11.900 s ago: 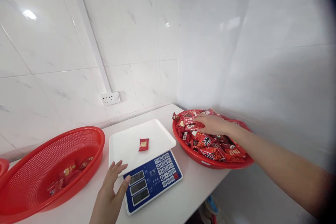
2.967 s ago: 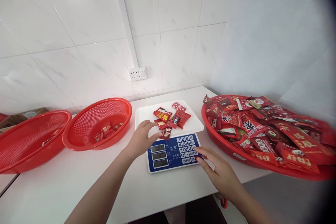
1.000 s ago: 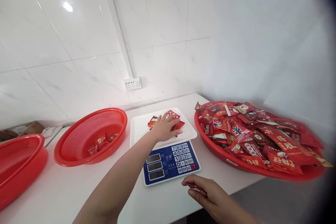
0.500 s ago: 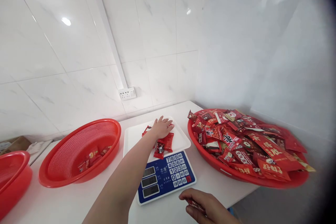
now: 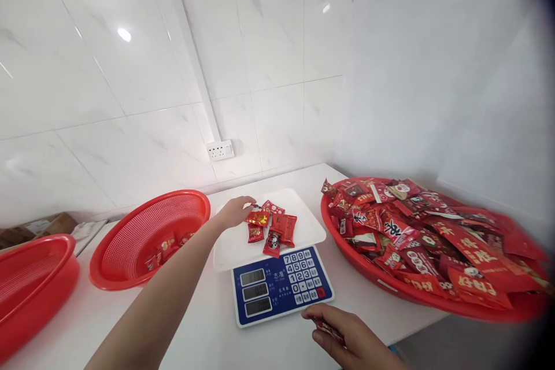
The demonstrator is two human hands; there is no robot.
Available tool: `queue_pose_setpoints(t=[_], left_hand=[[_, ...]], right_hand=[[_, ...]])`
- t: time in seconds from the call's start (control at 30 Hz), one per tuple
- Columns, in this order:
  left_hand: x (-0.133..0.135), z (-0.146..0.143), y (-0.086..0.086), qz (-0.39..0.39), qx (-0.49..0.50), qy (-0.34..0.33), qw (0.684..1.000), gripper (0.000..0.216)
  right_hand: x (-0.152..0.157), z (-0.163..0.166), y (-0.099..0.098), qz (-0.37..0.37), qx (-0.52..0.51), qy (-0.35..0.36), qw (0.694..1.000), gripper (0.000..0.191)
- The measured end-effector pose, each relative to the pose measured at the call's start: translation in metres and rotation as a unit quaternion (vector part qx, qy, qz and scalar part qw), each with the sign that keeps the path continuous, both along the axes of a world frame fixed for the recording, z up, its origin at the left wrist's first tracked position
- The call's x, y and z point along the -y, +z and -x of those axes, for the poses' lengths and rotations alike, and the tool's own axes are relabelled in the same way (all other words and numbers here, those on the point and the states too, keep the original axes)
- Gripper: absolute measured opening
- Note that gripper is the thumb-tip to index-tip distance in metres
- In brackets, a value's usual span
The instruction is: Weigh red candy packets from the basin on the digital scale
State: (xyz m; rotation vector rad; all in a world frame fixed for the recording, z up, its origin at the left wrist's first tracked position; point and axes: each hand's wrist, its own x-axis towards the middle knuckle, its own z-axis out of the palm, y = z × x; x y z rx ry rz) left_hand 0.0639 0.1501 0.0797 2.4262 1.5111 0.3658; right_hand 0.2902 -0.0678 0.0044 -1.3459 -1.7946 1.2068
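My left hand (image 5: 236,212) is over the left side of the scale's white tray (image 5: 236,248). Its fingers are drawn together at the edge of a small wrapped snack packet (image 5: 257,206), partly hidden by them. Several red snack packets (image 5: 284,228) lie beside it on the tray. Below the tray is the scale's blue panel (image 5: 281,283), with keys and three displays. My right hand (image 5: 353,338) is in front of the scale's lower right corner, closed around a dark red snack packet (image 5: 328,329), mostly covered by the fingers.
On the right, a wide red basket (image 5: 368,269) is heaped with red packets. A red mesh basket (image 5: 130,231) on the left holds a few packets. Another red basket (image 5: 43,289) stands at the far left, with a cardboard box (image 5: 52,225) behind. A wall socket (image 5: 221,150) is above the table.
My left hand has gone from spread over the packets to the tray's left side, fingers together, uncovering the packets. My right hand still holds its packet. The view has shifted left.
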Motion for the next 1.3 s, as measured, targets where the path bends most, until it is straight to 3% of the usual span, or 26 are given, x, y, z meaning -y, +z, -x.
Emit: queue_pose_setpoints(t=[0.2, 0.3, 0.47, 0.63, 0.73, 0.9, 1.0, 1.1, 1.17, 1.23, 1.3], left_hand=[[0.028, 0.011, -0.01, -0.026, -0.004, -0.017, 0.999, 0.026], [0.043, 0.012, -0.017, -0.001, -0.015, -0.064, 0.998, 0.033], [0.057, 0.016, -0.021, 0.002, -0.073, -0.072, 0.995, 0.047], [0.059, 0.014, -0.018, -0.038, -0.125, -0.087, 0.988, 0.031], [0.067, 0.017, -0.014, -0.112, -0.13, -0.06, 0.983, 0.026], [0.124, 0.014, -0.002, -0.276, -0.015, -0.034, 0.96, 0.024], [0.17, -0.004, -0.007, -0.244, 0.043, -0.136, 0.959, 0.02], [0.194, -0.025, -0.021, -0.249, 0.064, -0.22, 0.941, 0.018], [0.193, -0.033, -0.028, -0.244, 0.08, -0.215, 0.942, 0.016], [0.178, -0.035, -0.03, -0.219, 0.098, -0.182, 0.954, 0.017], [0.153, -0.035, -0.028, -0.187, 0.105, -0.14, 0.967, 0.035]], right_hand=[[0.0, 0.006, -0.001, -0.011, 0.01, 0.0, 1.0, 0.031], [-0.001, 0.005, -0.002, -0.011, 0.013, 0.002, 1.0, 0.031], [-0.002, 0.005, 0.001, 0.0, 0.017, 0.016, 1.0, 0.032], [-0.002, 0.009, 0.002, 0.002, 0.012, 0.018, 1.0, 0.031], [-0.003, 0.009, 0.0, 0.007, 0.003, 0.027, 1.0, 0.032], [-0.004, 0.004, -0.007, -0.003, -0.069, -0.007, 0.998, 0.031], [-0.003, 0.004, -0.009, 0.001, -0.177, -0.004, 0.984, 0.032], [0.002, 0.012, -0.007, 0.067, -0.26, 0.069, 0.961, 0.045], [0.005, 0.019, -0.007, 0.124, -0.275, 0.083, 0.95, 0.05], [0.007, 0.024, -0.007, 0.159, -0.277, 0.043, 0.947, 0.051], [0.008, 0.025, -0.008, 0.163, -0.285, -0.004, 0.944, 0.052]])
